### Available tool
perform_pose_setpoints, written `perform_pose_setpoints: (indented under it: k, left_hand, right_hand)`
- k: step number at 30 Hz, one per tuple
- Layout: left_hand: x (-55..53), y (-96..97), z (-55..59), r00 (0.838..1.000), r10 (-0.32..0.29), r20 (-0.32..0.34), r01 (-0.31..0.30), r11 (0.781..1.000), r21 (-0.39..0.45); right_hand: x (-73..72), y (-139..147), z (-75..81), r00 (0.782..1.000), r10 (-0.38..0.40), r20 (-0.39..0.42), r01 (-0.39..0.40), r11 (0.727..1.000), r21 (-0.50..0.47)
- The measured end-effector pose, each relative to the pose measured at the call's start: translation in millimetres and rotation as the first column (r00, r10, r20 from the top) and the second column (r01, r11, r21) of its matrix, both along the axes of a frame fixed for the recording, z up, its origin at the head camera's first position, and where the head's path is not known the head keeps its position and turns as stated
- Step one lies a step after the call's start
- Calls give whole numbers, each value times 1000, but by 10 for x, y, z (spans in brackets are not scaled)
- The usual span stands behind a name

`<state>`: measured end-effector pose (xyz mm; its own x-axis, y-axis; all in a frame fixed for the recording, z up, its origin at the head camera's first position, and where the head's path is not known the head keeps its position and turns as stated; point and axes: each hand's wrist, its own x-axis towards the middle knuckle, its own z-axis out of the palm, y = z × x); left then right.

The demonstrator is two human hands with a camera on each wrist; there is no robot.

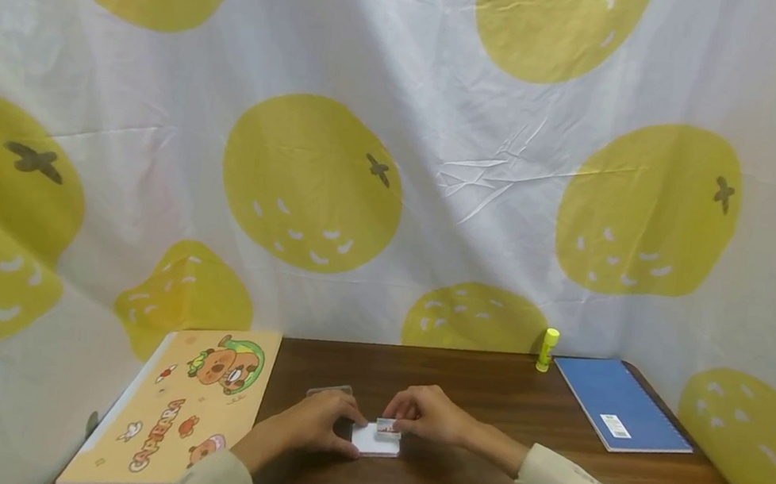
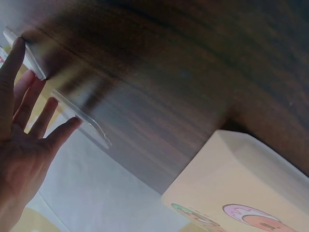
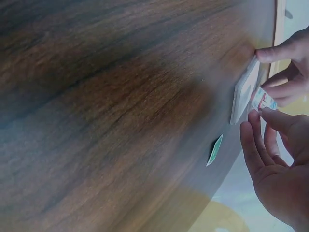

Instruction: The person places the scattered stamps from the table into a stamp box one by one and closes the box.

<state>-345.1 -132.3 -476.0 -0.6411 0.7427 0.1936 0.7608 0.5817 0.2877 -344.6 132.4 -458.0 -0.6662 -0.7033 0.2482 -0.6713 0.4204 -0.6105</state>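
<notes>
A small white rectangular pad [image 1: 375, 442] lies flat on the dark wooden table. My left hand [image 1: 323, 420] holds it at its left side, thumb on the near edge and index finger on the far edge. My right hand [image 1: 431, 415] pinches a small clear piece with red print [image 1: 388, 428] between thumb and finger, over the pad's right part. In the right wrist view this printed piece [image 3: 263, 99] is tilted up from the pad [image 3: 245, 90]. Behind my left hand lies a thin transparent plate [image 1: 330, 389]; in the left wrist view its edge [image 2: 82, 116] is at my outer fingertips.
A capybara-print book [image 1: 189, 411] lies to the left. At the back right stand a yellow-green glue stick [image 1: 547, 350] and, beside it, a flat blue notebook [image 1: 617, 404]. A small green piece [image 3: 215, 151] lies near my right hand. A fruit-print cloth [image 1: 485, 205] hangs behind the table.
</notes>
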Motion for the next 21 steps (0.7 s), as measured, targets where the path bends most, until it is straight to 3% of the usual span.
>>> perform_pose_setpoints:
  k: [9,21]
  left_hand:
    - [-16,-3,-9,999,-28,-26,29,1000,8]
    - [14,-5,16,1000,-3,-13,3,1000,1]
  right_hand:
    - [-13,-33,-12,1000,2,-13,-2,1000,14]
    - [7,-123,-30,1000,16,-16,-16,1000,8]
